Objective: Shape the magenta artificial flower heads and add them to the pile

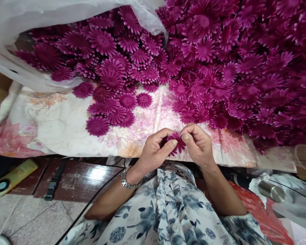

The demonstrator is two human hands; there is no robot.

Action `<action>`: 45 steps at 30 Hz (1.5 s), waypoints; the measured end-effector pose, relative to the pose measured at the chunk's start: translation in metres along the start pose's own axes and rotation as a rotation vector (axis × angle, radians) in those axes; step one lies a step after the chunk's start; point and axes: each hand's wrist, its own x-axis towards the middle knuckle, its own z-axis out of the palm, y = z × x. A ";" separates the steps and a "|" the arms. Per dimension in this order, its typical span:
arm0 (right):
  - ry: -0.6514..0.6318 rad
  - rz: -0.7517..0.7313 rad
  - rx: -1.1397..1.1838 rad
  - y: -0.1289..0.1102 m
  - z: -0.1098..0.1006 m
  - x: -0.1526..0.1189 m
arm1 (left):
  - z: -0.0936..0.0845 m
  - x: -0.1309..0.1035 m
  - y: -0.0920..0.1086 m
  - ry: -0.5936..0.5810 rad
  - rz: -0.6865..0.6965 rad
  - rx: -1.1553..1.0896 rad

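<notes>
A small magenta flower piece [177, 143] is held between my two hands at the front edge of the cloth-covered table. My left hand [156, 149] pinches it with thumb and fingers from the left. My right hand [198, 143] is closed at its right side, thumb and forefinger pressed together on the petals. Loose magenta flowers [97, 126] lie on the cloth to the left of my hands, and a large heap of the same flowers [219, 92] rises beyond them and to the right.
A clear plastic bag [53, 13] lies open around flowers at the back left. The floral cloth [53, 126] covers the table. Below the edge are a dark red bench [79, 177], a yellow object [17, 175], a metal cylinder [271, 191] and red plastic [260, 211].
</notes>
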 end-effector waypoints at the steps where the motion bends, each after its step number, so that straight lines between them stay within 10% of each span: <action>1: 0.014 -0.015 -0.051 0.000 0.001 -0.001 | 0.001 0.000 0.000 -0.012 -0.002 0.002; 24: -0.024 -0.048 0.112 0.004 0.005 -0.006 | 0.003 -0.001 -0.005 0.096 -0.023 -0.154; 45: -0.025 -0.292 -0.070 -0.001 -0.001 -0.005 | -0.003 -0.001 -0.010 0.131 0.601 0.356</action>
